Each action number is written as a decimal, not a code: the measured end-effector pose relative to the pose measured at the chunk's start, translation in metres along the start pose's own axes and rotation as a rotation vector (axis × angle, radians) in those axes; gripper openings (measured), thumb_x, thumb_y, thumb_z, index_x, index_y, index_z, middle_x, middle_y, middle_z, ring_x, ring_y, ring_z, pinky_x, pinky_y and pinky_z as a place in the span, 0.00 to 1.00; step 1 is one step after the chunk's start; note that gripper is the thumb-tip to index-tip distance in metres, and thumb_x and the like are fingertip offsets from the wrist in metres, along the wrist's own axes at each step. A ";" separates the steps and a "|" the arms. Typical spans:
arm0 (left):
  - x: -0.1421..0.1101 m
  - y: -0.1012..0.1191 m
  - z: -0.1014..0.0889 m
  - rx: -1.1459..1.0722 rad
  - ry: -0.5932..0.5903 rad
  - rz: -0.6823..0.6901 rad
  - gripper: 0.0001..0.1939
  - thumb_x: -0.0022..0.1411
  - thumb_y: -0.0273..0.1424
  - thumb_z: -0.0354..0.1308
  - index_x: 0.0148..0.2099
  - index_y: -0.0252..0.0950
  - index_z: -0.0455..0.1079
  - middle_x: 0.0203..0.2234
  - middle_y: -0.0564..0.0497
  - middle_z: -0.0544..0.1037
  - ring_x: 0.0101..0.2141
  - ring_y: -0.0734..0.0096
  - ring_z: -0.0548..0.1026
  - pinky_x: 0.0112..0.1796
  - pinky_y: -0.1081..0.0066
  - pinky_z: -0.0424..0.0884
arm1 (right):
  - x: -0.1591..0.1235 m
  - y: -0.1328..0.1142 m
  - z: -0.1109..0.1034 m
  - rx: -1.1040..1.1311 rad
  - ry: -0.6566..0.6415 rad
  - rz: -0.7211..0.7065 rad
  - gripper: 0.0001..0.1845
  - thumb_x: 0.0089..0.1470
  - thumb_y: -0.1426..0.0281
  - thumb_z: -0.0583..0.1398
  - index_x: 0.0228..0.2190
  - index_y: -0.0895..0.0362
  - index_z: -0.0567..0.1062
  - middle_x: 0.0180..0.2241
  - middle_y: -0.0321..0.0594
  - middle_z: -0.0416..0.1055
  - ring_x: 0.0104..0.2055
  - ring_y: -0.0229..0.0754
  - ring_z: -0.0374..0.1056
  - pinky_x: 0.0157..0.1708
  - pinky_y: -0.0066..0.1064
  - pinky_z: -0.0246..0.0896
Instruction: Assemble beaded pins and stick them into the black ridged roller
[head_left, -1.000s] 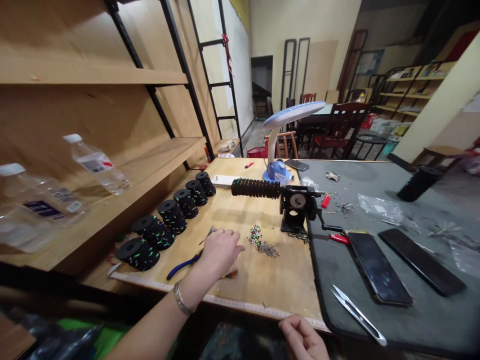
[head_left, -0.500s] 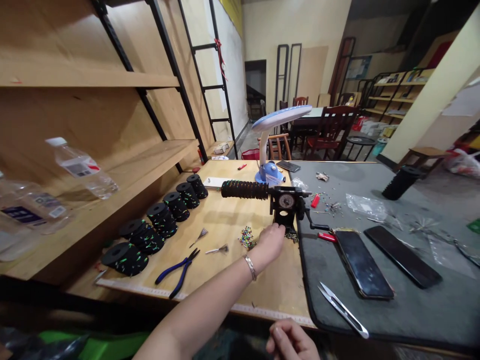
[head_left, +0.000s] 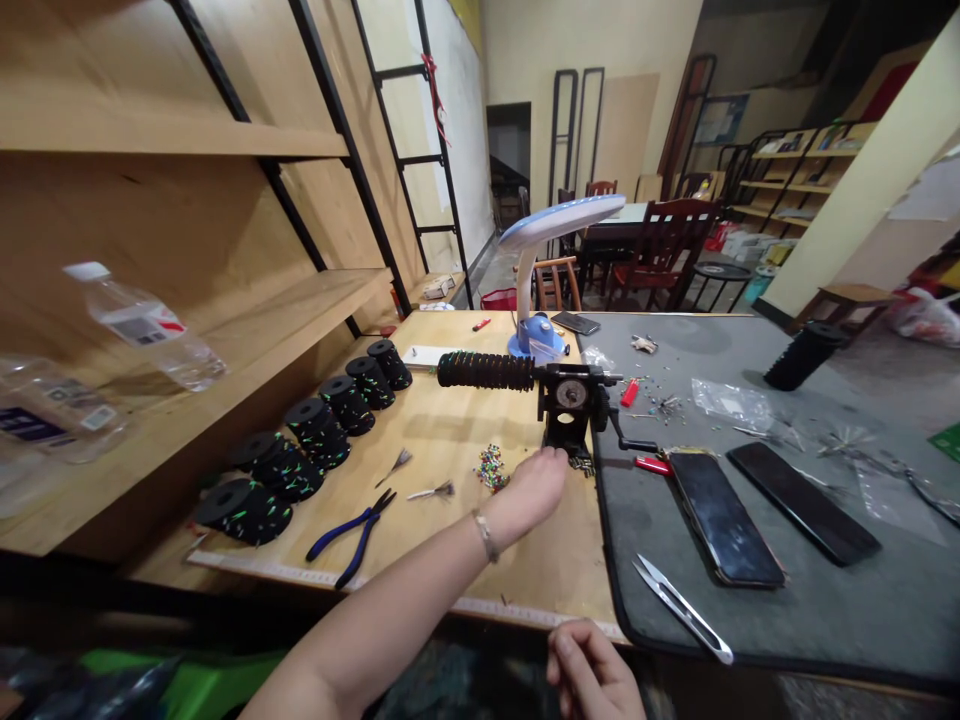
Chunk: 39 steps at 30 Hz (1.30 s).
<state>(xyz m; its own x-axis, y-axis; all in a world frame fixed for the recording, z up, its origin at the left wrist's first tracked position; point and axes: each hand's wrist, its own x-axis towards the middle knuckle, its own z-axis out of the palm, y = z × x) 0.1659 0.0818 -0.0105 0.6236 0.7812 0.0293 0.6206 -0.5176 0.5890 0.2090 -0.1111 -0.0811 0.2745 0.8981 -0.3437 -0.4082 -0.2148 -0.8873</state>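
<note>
My left hand (head_left: 537, 484) reaches over the wooden board to the foot of a black hand-cranked winder (head_left: 568, 400). Its fingers are bent down and pressed together beside a small pile of dark little pieces (head_left: 583, 466); the fingertips are hidden. A ridged black roll (head_left: 486, 371) sits sideways on the winder. Left of my wrist lies a heap of multicoloured beads (head_left: 491, 468). My right hand (head_left: 596, 672) is at the board's front edge, thumb against curled fingers; anything inside cannot be made out.
Several black spools (head_left: 319, 432) line the left side, near blue-handled pliers (head_left: 352, 537) and two small bristle bundles (head_left: 433, 491). A blue lamp (head_left: 536, 335) stands behind. On the grey mat (head_left: 645, 600) lie thread snips (head_left: 682, 608), a phone (head_left: 724, 515) and a black slab (head_left: 802, 500).
The view has shifted slightly. My left hand stays by the winder's foot, its back turned a little more upward. My right hand remains curled at the front edge.
</note>
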 end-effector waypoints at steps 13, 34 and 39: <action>-0.154 -0.010 0.021 -1.617 0.082 -0.577 0.17 0.48 0.36 0.70 0.33 0.32 0.68 0.24 0.53 0.72 0.25 0.77 0.68 0.27 0.77 0.61 | -0.003 -0.008 0.022 -0.143 -0.293 0.021 0.26 0.48 0.45 0.61 0.22 0.56 0.69 0.17 0.31 0.64 0.19 0.33 0.55 0.18 0.24 0.47; -0.159 -0.034 0.009 -1.917 0.114 -0.636 0.06 0.55 0.23 0.65 0.34 0.30 0.69 0.26 0.50 0.72 0.25 0.77 0.71 0.20 0.81 0.60 | 0.010 -0.019 0.051 -0.172 -0.352 0.068 0.17 0.48 0.56 0.61 0.20 0.57 0.69 0.16 0.36 0.73 0.16 0.33 0.59 0.18 0.24 0.48; -0.159 -0.038 0.010 -1.923 0.124 -0.656 0.04 0.58 0.23 0.62 0.34 0.30 0.70 0.26 0.50 0.72 0.24 0.78 0.70 0.19 0.81 0.61 | 0.015 -0.023 0.057 -0.189 -0.375 0.101 0.16 0.46 0.57 0.61 0.20 0.57 0.71 0.14 0.36 0.71 0.15 0.33 0.56 0.18 0.24 0.47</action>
<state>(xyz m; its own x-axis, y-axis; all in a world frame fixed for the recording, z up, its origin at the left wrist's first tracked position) 0.0477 -0.0257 -0.0455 0.4800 0.7168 -0.5058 -0.5618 0.6940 0.4504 0.1728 -0.0712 -0.0484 -0.1080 0.9388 -0.3272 -0.2402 -0.3440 -0.9077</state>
